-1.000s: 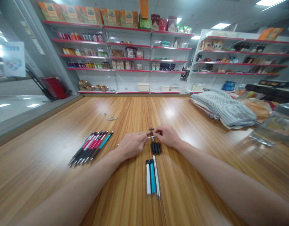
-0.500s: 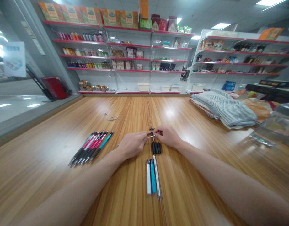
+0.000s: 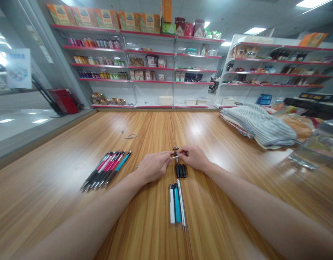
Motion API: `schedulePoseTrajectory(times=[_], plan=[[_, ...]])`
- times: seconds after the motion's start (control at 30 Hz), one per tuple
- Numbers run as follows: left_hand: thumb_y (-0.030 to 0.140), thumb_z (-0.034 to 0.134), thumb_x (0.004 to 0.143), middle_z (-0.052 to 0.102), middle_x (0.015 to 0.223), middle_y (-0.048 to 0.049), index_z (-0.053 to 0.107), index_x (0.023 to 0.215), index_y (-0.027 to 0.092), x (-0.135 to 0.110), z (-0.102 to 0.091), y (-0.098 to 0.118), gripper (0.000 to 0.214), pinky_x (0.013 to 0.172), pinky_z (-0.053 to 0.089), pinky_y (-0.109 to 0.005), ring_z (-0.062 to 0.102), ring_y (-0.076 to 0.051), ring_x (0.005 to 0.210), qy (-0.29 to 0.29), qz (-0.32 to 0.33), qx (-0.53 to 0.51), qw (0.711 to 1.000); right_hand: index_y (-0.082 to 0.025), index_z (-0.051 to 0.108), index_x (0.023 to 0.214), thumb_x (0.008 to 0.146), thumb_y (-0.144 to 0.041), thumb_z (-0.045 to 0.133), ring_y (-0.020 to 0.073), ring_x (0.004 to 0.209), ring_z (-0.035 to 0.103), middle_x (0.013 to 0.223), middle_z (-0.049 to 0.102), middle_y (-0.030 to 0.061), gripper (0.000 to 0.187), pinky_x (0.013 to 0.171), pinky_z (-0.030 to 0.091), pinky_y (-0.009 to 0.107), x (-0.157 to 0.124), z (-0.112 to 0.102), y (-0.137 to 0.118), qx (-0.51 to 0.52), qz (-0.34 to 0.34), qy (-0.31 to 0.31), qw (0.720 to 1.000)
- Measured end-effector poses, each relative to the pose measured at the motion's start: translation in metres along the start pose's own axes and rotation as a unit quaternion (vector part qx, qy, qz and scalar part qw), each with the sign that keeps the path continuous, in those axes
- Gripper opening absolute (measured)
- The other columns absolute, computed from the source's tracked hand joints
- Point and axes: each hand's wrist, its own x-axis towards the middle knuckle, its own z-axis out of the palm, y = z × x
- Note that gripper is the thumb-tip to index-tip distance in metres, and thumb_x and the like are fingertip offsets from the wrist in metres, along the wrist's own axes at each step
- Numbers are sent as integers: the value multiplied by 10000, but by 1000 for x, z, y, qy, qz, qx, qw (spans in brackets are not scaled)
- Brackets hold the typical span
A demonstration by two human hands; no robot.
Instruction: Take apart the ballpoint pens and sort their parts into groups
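Fingers [image 3: 165,156] of left hand [image 3: 152,167] and right hand [image 3: 195,158] pinching slim white pen tube [image 3: 175,157]; three short black pen barrels [image 3: 180,170] just below, on light-brown wooden counter [image 3: 47,173].

My left hand [image 3: 152,167] and right hand [image 3: 193,158] on thin white tube [image 3: 175,157]: smooth plastic by look. Counter [image 3: 47,173]: wood-grain surface, smooth, glossy, ceiling lights reflecting. Pens [image 3: 105,170] on my left: glossy plastic barrels, metal tips. Black pen barrels [image 3: 180,170] just below my hands: shiny plastic. Folded striped cloth [image 3: 260,124]: matt, soft ribbed weave. Shelves [image 3: 148,81]: white perforated metal, glossy red edges. Clear plastic container [image 3: 318,146] at right: shiny, blurred.
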Motion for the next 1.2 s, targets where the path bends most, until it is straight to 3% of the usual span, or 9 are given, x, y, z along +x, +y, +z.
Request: schedulePoseTrajectory(times=[0.6, 0.87, 1.07, 1.2], plan=[[341, 298, 961, 550, 1319, 12, 592, 1063, 252, 0, -2, 2, 323, 929, 467, -309, 580, -184, 1104, 11, 2, -4, 1000, -171, 697, 842, 808, -255, 571, 112, 594, 511, 677, 625, 17, 155, 576, 362, 224, -1, -1, -2, 30, -4, 14, 999], [375, 295, 964, 562, 1153, -26, 578, 931, 231, -1, -4, 7, 319, 735, 482, -281, 613, -146, 838, 37, -15, 28, 999, -168, 678, 853, 805, -292, 606, 95, 581, 478, 681, 597, 2, 151, 560, 365, 217, -5, -9, -17, 122, -56, -24, 991], [378, 280, 968, 554, 1038, -30, 550, 888, 220, 0, -5, 8, 323, 676, 452, -267, 586, -138, 780, 38, -15, 34, 999, -145, 678, 783, 809, -391, 605, 118, 624, 522, 709, 641, 33, 257, 580, 397, 236, -3, -11, -14, 215, 1, 2, 977], [346, 280, 968, 553, 966, -32, 539, 869, 214, 0, -5, 8, 307, 672, 443, -264, 573, -141, 776, 42, -27, 33, 998, -140, 650, 727, 753, -407, 653, 108, 583, 500, 646, 598, 8, 268, 547, 380, 235, 1, -10, -3, 327, 62, 61, 941]])
